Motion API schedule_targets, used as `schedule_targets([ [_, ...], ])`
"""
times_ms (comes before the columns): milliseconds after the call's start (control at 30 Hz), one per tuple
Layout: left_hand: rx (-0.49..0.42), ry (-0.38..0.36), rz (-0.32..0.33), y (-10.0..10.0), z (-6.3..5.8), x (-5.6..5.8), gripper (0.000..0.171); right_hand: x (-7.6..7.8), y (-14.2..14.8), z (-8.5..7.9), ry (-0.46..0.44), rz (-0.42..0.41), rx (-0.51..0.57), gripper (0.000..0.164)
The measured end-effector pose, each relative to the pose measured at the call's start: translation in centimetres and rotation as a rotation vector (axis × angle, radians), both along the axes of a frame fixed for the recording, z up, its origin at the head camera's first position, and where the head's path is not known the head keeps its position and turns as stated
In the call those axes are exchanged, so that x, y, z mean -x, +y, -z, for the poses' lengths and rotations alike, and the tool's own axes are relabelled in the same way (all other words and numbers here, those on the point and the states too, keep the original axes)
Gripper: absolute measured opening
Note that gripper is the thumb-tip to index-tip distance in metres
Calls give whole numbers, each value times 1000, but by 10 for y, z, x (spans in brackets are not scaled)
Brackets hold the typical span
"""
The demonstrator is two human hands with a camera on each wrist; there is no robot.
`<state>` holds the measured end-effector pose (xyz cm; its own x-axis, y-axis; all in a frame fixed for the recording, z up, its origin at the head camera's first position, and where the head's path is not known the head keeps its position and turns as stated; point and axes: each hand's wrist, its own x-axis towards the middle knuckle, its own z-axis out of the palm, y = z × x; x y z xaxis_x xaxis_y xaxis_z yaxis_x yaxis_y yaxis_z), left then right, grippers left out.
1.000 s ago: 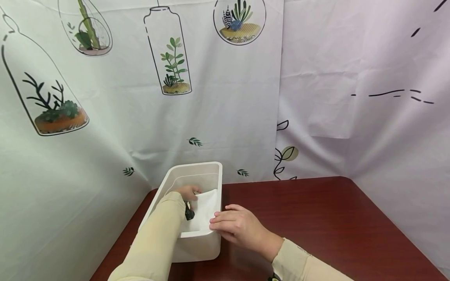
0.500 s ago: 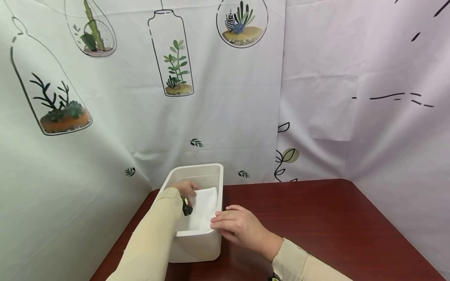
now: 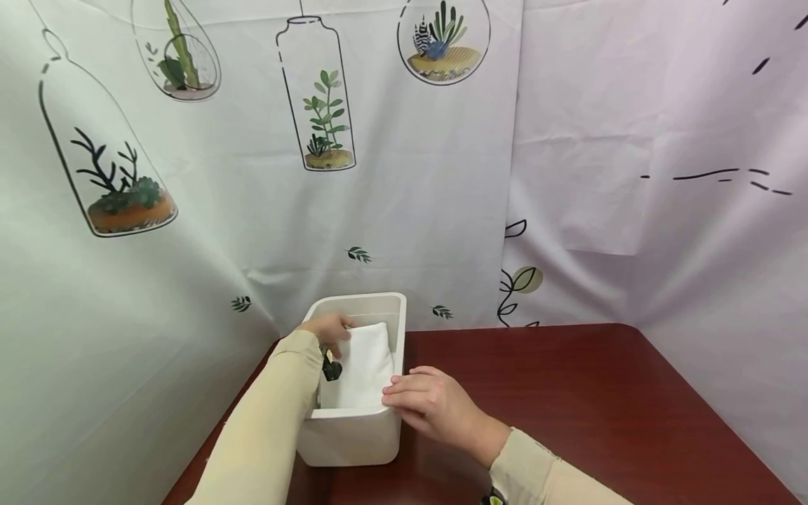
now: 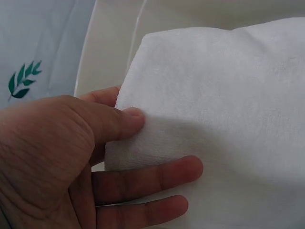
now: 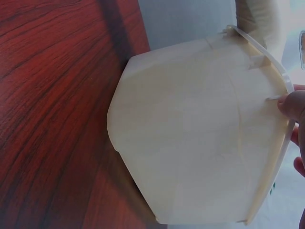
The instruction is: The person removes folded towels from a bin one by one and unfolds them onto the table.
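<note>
A folded white towel [image 3: 366, 365] lies inside a deep white plastic bin [image 3: 350, 442] at the middle of the head view. My left hand [image 3: 330, 330] reaches into the bin and pinches the towel's far left edge. In the left wrist view the thumb [image 4: 131, 121] lies on the near face of the cloth, one finger passes behind its edge, and two more fingers extend across the front. My right hand [image 3: 442, 410] grips the bin's right rim near its front corner, its thumb [image 5: 288, 106] against the outside just under the lip.
The bin stands on a dark red wooden table [image 3: 536, 407] near its left back corner. A white curtain [image 3: 435, 196] printed with plants in jars hangs close behind and along the sides. A small black device [image 3: 331, 368] shows by the left wrist.
My left hand has drawn slightly back and up, raising the towel's far end higher in the bin. The right hand keeps its hold on the rim. The head view has shifted slightly.
</note>
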<state>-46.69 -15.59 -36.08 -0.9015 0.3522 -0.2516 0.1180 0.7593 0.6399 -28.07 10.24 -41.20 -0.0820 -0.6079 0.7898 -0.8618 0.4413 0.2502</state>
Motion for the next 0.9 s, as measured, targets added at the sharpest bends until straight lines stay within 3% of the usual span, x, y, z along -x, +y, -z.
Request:
schedule_targets([
  [333,130,119,-5,7,-27,-9,40,1,-1,2,-3,-5,2,31],
  [600,194,227,41,14,-44,-16,42,0,0,3,4,-13,11,30],
  [900,169,246,39,14,-61,-22,41,0,0,3,-22,-25,36,32],
])
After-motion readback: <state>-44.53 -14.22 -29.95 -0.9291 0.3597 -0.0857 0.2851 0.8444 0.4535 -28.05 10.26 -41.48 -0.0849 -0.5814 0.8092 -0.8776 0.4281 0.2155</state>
